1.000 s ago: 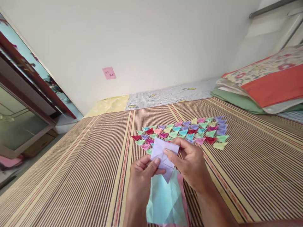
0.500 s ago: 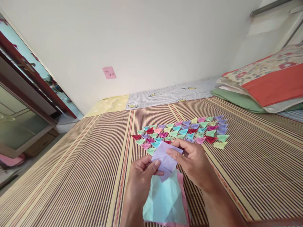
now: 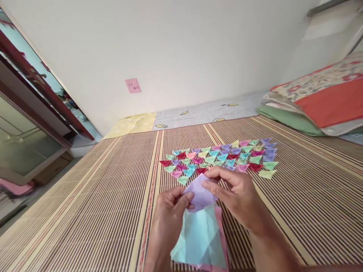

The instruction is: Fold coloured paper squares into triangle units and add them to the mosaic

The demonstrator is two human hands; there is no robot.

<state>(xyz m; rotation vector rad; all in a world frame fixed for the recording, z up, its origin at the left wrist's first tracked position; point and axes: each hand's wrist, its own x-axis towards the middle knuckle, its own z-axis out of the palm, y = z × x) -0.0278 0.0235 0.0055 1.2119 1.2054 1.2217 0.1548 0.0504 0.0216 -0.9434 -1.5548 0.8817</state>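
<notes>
Two hands (image 3: 170, 208) (image 3: 233, 192), one lilac paper (image 3: 199, 195)

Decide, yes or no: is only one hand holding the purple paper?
No, the left hand and right hand both hold the purple paper.

Wall note (image 3: 133, 85) up-left of the purple paper (image 3: 200, 193): writing too small to read

Fingers of the right hand (image 3: 234, 194) cover part of the purple paper's edge; some left hand (image 3: 168, 213) fingers are hidden behind it. Just below it, a blue sheet (image 3: 201, 238) hides most of a pink sheet (image 3: 222, 230). Beyond it, the right hand blocks some folded pieces (image 3: 189, 171). Well right of it, the picture's edge cuts the bedding pile (image 3: 334, 100); far left, clutter (image 3: 69, 101) through the doorway (image 3: 55, 81) blurs.
</notes>
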